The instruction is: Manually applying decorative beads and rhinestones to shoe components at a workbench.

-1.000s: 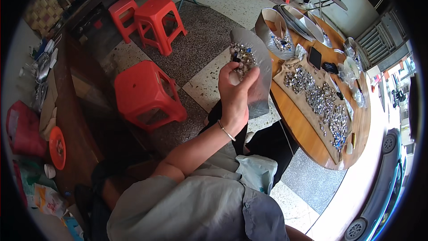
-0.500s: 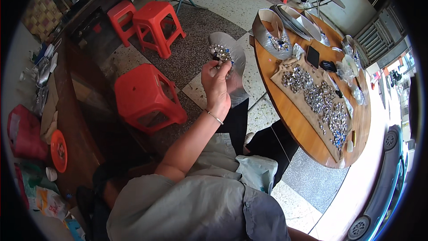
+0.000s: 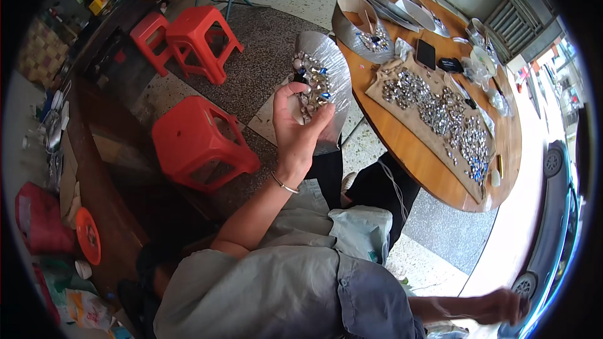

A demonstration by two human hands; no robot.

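My left hand (image 3: 295, 129) is closed on the edge of a silver visor (image 3: 336, 78), raised in front of my body. A cluster of clear, gold and blue gems (image 3: 311, 81) covers its near side. The thumb lies by the gems, and the curled fingers are partly hidden behind the piece. At the lower right, out past my side, my right hand (image 3: 502, 306) is smeared by motion, so I cannot make out its fingers. On the round wooden table (image 3: 440, 191), a tan cloth (image 3: 377, 88) holds many loose gems (image 3: 433, 110).
Beyond the cloth stand more silver visors (image 3: 348, 28), a phone (image 3: 426, 54), a black case (image 3: 450, 64) and plastic bags (image 3: 475, 74). Red stools (image 3: 188, 141) are on the left. A pale cord (image 3: 397, 182) hangs beside my knee. A car (image 3: 549, 213) is outside at right.
The visor has turned to show more of its gemmed face, and my left thumb has spread away from the fingers. My right hand has come into view at the lower right.
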